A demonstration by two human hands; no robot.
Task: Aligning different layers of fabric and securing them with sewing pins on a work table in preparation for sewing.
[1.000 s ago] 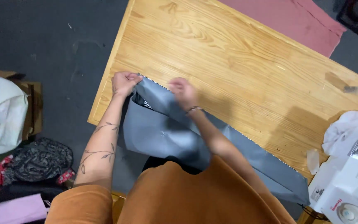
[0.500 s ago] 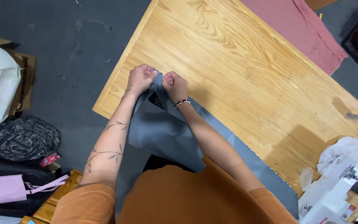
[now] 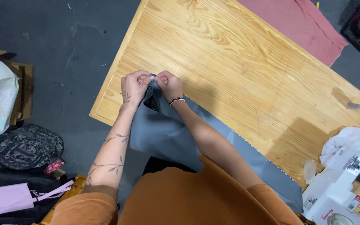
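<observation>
Head view shows your left hand [image 3: 135, 86] and your right hand [image 3: 169, 84] brought close together at the far corner of a grey fabric piece [image 3: 167, 133], near the left end of the wooden table [image 3: 238, 66]. Each grip is closed, with the fingers of both hands pinching the same corner of the fabric between them, knuckles almost touching. From that corner the fabric runs back toward you and off to the right along the near edge of the table, part of it hanging over the edge against your orange shirt [image 3: 188, 200]. A dark patterned underside shows just below your right wrist, so the corner looks folded or turned over. Judging by this, the work at the corner is under way but not finished: the corner is gathered, while the long run of fabric toward the right lies flat and unhandled. To the far right sits a white sewing machine [image 3: 342, 196] with a crumpled white cloth [image 3: 346, 143] beside it, well apart from your hands. A pink cloth [image 3: 301, 25] lies beyond the far edge of the table.
</observation>
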